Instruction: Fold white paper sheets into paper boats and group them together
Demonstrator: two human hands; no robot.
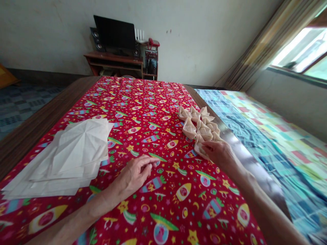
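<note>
My right hand [218, 153] pinches the near edge of a folded paper boat [200, 146] at the front of a cluster. Several other cream-coloured folded paper pieces [203, 129] with pointed tips stand close together just beyond it. Over the middle of the red cloth, my left hand [140, 170] is empty, its fingers loosely bent and pointing right. To its left lies an uneven stack of white paper sheets [81, 146]; radiating creases mark the top sheet. My right fingertips partly cover the boat they hold.
A red cloth [178, 211] printed with rockets and stars covers the brown table [17, 146]. Against the far wall, a desk [114, 59] carries a black monitor [114, 34], speakers and a red telephone [153, 42]. A blue checked bedspread [235, 126] lies to the right, below a curtained window.
</note>
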